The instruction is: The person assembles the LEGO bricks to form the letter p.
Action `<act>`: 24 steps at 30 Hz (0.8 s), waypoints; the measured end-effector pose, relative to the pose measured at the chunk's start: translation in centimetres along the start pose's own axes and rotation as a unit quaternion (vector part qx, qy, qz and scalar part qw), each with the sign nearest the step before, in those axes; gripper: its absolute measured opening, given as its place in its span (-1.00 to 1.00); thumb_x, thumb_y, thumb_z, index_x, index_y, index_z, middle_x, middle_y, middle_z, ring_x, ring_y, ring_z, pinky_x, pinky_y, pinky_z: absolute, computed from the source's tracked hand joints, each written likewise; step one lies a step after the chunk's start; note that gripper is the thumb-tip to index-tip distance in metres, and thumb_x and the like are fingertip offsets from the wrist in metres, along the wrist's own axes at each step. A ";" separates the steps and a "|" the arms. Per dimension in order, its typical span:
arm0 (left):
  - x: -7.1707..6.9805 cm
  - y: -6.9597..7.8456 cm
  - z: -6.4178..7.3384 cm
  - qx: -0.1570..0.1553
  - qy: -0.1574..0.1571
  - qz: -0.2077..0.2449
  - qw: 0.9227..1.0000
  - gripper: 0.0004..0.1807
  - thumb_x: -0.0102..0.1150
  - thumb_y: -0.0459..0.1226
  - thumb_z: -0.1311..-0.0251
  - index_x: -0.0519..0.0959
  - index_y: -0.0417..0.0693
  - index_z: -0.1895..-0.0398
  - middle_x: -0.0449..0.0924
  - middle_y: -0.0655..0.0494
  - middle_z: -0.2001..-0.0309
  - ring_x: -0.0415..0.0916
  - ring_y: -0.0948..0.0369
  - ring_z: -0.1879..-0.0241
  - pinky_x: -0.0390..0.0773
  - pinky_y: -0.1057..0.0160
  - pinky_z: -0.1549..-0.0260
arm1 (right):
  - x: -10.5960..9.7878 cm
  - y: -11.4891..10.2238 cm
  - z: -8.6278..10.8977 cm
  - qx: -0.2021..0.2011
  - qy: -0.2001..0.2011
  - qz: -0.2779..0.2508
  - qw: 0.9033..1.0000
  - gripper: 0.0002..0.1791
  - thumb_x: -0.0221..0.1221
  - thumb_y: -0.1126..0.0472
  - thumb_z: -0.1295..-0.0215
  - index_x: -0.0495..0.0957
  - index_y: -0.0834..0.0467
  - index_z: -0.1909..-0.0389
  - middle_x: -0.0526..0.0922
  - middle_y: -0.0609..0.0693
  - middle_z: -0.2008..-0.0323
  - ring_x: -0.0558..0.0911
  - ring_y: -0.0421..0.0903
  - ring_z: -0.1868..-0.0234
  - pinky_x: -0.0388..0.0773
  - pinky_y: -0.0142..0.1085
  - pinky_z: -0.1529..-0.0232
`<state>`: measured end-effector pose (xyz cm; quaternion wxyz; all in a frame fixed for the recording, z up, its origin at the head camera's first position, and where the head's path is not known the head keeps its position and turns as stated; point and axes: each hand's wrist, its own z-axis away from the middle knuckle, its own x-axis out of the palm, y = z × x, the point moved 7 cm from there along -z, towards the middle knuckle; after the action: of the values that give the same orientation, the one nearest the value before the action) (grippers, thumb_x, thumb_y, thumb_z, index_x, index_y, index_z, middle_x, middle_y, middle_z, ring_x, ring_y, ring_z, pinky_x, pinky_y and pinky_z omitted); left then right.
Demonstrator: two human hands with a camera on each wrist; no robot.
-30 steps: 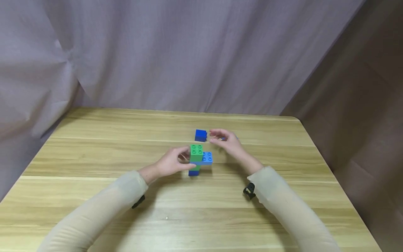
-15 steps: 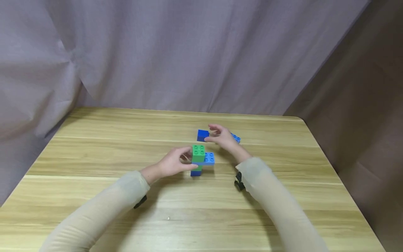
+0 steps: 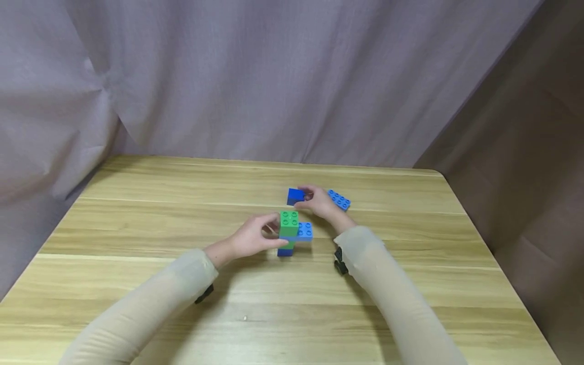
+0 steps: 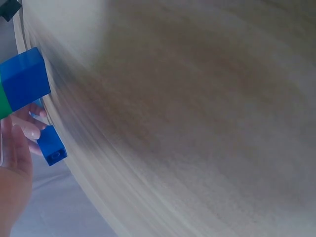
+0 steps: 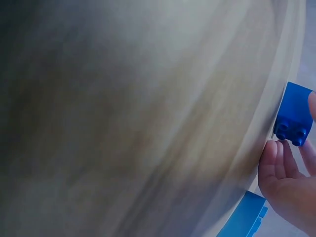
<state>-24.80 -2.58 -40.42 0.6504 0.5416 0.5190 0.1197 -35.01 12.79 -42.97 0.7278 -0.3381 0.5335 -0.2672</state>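
Note:
My left hand (image 3: 253,236) grips a stack of toy building bricks, thumb in front and fingers behind. The stack has a green brick (image 3: 289,223) on top, a light blue brick (image 3: 304,232) jutting right, then green above a dark blue brick (image 3: 285,252). That bottom brick (image 4: 27,79) looms large in the left wrist view. Behind the stack, my right hand (image 3: 319,203) pinches a separate dark blue brick (image 3: 295,196) lying on its side, its studs (image 5: 291,132) facing the palm. The fingers partly cover its right end.
A flat light blue brick (image 3: 339,199) lies on the wooden table (image 3: 182,203) just right of my right hand. A tiny pale speck (image 3: 245,318) sits near the front. Grey curtains (image 3: 255,81) hang behind the table's far edge.
My right hand has moved left onto the separate dark blue brick and closed its fingers around its end, uncovering the flat light blue brick. The left hand keeps its grip on the stack.

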 end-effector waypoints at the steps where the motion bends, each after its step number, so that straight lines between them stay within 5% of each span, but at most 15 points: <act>1: 0.0 0.0 0.0 0.001 0.000 0.000 1.000 -0.73 0.32 -0.19 -0.06 0.47 -0.09 0.26 0.62 0.04 0.28 0.56 0.16 0.20 0.61 0.32 0.15 | 0.0 0.0 0.0 0.001 0.003 0.004 1.000 -0.37 0.26 0.21 -0.15 0.33 0.19 -0.26 0.46 0.19 -0.15 0.43 0.08 -0.13 0.42 -0.12 -0.17; 15: 0.2 0.1 -0.1 -0.003 -0.003 0.000 1.000 -0.72 0.32 -0.20 -0.05 0.47 -0.10 0.25 0.62 0.03 0.27 0.57 0.15 0.20 0.61 0.34 0.17 | -0.6 -0.5 0.6 0.024 0.007 0.000 1.000 -0.46 0.20 0.24 -0.18 0.34 0.28 -0.18 0.47 0.26 -0.11 0.46 0.12 -0.13 0.44 -0.12 -0.17; 24: 0.0 -0.3 -0.4 -0.011 -0.006 -0.005 1.000 -0.70 0.34 -0.19 -0.03 0.49 -0.10 0.23 0.63 0.02 0.26 0.57 0.14 0.20 0.61 0.34 0.17 | -1.5 -1.0 0.9 0.010 0.015 -0.019 1.000 -0.45 0.18 0.23 -0.16 0.33 0.24 -0.19 0.47 0.26 -0.10 0.51 0.06 0.00 0.56 -0.32 0.16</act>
<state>-25.22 -2.41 -40.62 0.6603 0.5322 0.5165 0.1186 -34.57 13.49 -41.17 0.7178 -0.3367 0.5353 -0.2914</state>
